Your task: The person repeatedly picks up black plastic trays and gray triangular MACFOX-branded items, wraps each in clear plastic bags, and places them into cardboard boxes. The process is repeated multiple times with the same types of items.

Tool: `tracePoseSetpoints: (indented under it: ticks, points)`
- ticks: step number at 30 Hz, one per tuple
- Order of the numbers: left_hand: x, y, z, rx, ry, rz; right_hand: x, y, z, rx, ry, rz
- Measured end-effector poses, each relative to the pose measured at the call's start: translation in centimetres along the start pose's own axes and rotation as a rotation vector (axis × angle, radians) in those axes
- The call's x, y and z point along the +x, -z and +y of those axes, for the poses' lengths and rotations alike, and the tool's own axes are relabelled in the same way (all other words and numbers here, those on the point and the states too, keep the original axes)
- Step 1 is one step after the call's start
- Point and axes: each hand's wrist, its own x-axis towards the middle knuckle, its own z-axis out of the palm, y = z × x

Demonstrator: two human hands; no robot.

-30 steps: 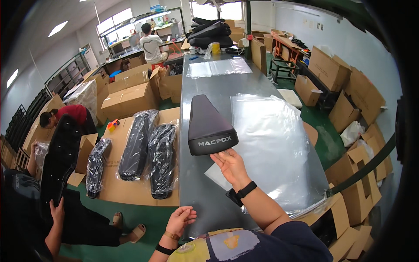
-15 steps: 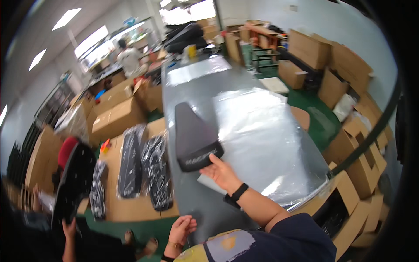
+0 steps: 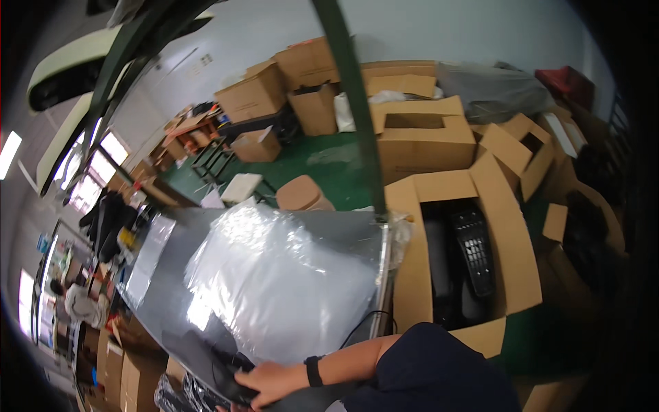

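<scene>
"Green floor (image 3: 347, 158) and a pale wall (image 3: 425, 31) lie at the far side, with cardboard cartons (image 3: 250, 96) standing there. What's nearer?"

"A grey table (image 3: 175, 257), with clear plastic bags (image 3: 288, 281) spread over much of it. At its right end stands an open carton (image 3: 410, 254) with black padded parts (image 3: 473, 250) inside."

"And the right hand (image 3: 274, 384)?"

"Down at the near left edge of the table, touching the near end of a long black seat (image 3: 206, 364). It isn't balled into a fist, but blur and the picture's lower edge hide the fingers — whether they close round the seat, I can't tell."

"How's the arm?"

"The forearm (image 3: 350, 364) leaves a navy sleeve (image 3: 439, 374) at the near side and reaches left, slanting slightly downward in view, with a black wristband (image 3: 314, 371) at the wrist."

"The left hand?"

"Perhaps the sliver of skin at the lower edge, just beside the right hand — too cut off to say whether it grasps anything."
</scene>
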Motion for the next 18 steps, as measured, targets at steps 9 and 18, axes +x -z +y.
tracePoseSetpoints:
  ticks: [9,18]
  points:
    - [-0.8,-5.0,-4.0,0.166,0.117,-0.293,-12.9,-3.4,-3.5,-0.607,0.741,0.005]
    - [-4.8,-7.0,-11.0,0.272,0.350,-0.565,-22.2,-10.7,-4.1,-0.772,0.560,0.100]
